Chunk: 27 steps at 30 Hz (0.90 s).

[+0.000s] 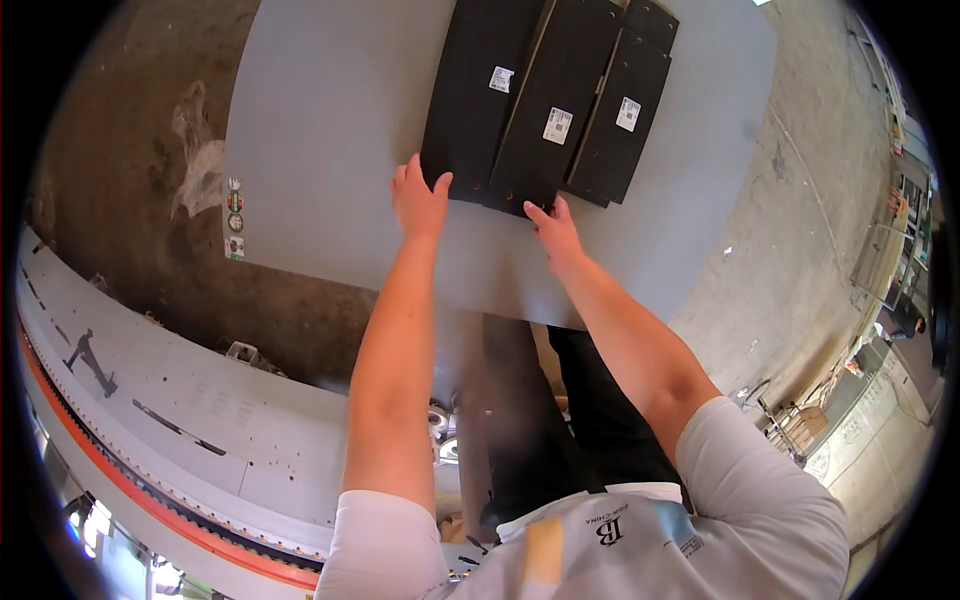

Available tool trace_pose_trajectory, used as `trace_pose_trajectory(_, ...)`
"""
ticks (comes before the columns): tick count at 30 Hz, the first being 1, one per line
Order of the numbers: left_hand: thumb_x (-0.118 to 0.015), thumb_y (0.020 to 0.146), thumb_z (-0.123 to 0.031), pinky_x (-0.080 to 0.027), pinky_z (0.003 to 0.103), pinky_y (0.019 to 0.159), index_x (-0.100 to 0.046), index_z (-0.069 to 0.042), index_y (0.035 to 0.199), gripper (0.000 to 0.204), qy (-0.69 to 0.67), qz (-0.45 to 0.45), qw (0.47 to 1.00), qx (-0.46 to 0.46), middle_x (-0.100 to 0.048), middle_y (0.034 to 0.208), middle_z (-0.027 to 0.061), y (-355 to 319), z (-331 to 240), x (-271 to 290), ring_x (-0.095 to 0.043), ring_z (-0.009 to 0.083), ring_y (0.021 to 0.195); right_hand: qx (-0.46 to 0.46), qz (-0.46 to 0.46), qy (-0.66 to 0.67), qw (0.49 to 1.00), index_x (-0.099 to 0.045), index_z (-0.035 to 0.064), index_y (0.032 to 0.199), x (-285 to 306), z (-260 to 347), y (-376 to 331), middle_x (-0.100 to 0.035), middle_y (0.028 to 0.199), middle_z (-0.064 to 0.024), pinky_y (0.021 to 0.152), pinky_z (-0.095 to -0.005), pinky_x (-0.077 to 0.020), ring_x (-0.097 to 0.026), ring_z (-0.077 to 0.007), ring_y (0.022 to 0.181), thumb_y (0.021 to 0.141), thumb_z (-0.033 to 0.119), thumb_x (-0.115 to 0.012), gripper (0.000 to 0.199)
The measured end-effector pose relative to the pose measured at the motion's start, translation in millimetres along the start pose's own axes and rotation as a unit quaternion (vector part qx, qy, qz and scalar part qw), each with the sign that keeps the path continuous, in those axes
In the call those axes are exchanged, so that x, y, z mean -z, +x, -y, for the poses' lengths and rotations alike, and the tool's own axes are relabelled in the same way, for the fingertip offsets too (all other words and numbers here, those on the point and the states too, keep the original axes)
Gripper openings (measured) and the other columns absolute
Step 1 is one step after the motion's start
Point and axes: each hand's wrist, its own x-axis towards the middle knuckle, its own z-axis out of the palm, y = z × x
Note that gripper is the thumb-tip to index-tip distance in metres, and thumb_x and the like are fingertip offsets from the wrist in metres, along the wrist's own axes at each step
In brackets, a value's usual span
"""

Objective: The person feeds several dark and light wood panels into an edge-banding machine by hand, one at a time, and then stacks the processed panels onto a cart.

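Several long black panels (540,130) with white labels lie side by side on a large grey board (320,130). My left hand (420,205) is at the near left corner of the leftmost black panel (470,110). Its fingers are spread along the panel's side, and the thumb reaches over the corner. At the near right corner of the middle panel, my right hand (557,232) pinches the edge, thumb on top and fingers at the side. A shorter black panel (622,120) lies just to the right. The undersides of the panels are hidden.
A long pale machine (230,420) with an orange strip runs along the lower left. Crumpled clear plastic (200,165) lies on the concrete floor left of the board. Several small stickers (235,220) mark the board's left edge. Racks and cartons (800,430) stand at the right.
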Motion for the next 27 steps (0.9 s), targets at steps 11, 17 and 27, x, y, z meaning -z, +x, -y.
trace_pose_trajectory(11,-0.084,0.079,-0.033,-0.047,0.044,0.102,-0.056,-0.002,0.134,0.069,-0.082,0.057,0.980,0.171,-0.060,0.127,0.0164,-155.8,100.9,3.4,-0.058,0.0355,0.119,-0.029,0.095,-0.443,0.891,-0.057,0.0008,0.136,53.0,-77.0,-39.5,-0.069,0.121,-0.0155,0.092,-0.0360,-0.0536,-0.067,-0.0239,0.110,0.084,0.035,-0.082,0.068)
trace_pose_trajectory(17,-0.085,0.080,-0.041,-0.049,0.042,0.099,-0.051,0.004,0.135,0.079,-0.124,0.054,0.956,0.261,-0.065,0.123,0.0191,-239.5,121.9,-30.3,-0.063,0.0337,0.114,0.117,-0.081,-0.300,0.943,-0.058,0.0004,0.135,44.7,-84.0,-28.0,-0.062,0.129,-0.0194,0.101,-0.0421,-0.0493,-0.062,-0.0352,0.119,0.082,0.039,-0.082,0.070)
trace_pose_trajectory(27,-0.083,0.084,-0.043,-0.047,0.040,0.103,-0.046,0.005,0.138,0.081,-0.352,0.031,0.901,0.251,-0.064,0.129,0.0232,-248.0,112.5,-64.9,-0.062,0.0352,0.121,0.254,-0.055,-0.379,0.888,-0.061,0.0007,0.128,6.0,-62.9,-27.0,-0.060,0.127,-0.0208,0.101,-0.0429,-0.0493,-0.060,-0.0359,0.118,0.071,0.032,-0.091,0.071)
